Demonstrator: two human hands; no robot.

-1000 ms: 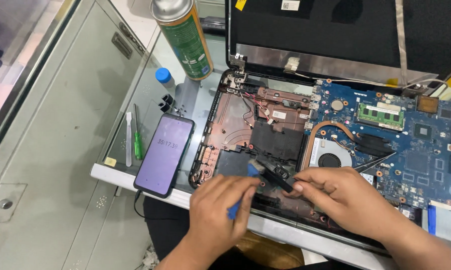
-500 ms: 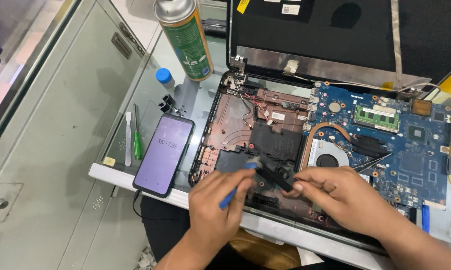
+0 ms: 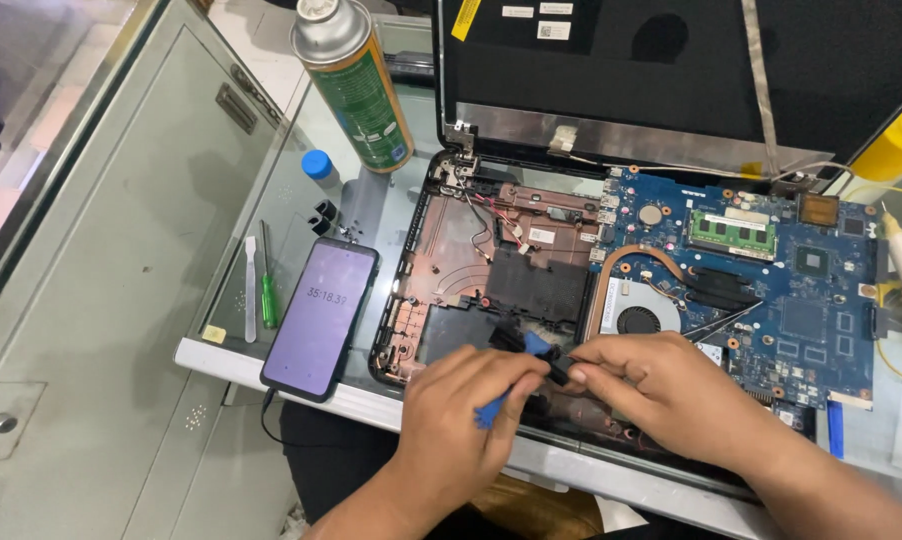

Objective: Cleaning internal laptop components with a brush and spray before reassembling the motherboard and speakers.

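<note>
An opened laptop (image 3: pixel 491 260) lies on the glass table with its blue circuit board (image 3: pixel 781 290), fan (image 3: pixel 638 320) and copper heat pipe exposed. My left hand (image 3: pixel 461 415) grips a thin blue tool (image 3: pixel 511 380) whose tip rests at the laptop's front edge. My right hand (image 3: pixel 661 390) pinches a small black part (image 3: pixel 556 368) right beside that tip. Black tweezers (image 3: pixel 726 322) lie on the board just behind my right hand.
A phone (image 3: pixel 321 318) with a lit purple screen lies left of the laptop. Beside it rest a green screwdriver (image 3: pixel 267 290) and a white pry tool (image 3: pixel 250 290). A green spray can (image 3: pixel 356 85) and a blue-capped bottle (image 3: pixel 319 168) stand behind. The laptop's lid (image 3: pixel 691 70) stands upright.
Both hands stayed at the laptop's front edge; the black part between them now looks shorter and more covered by my right fingers. The blue tool's tip shifted slightly right.
</note>
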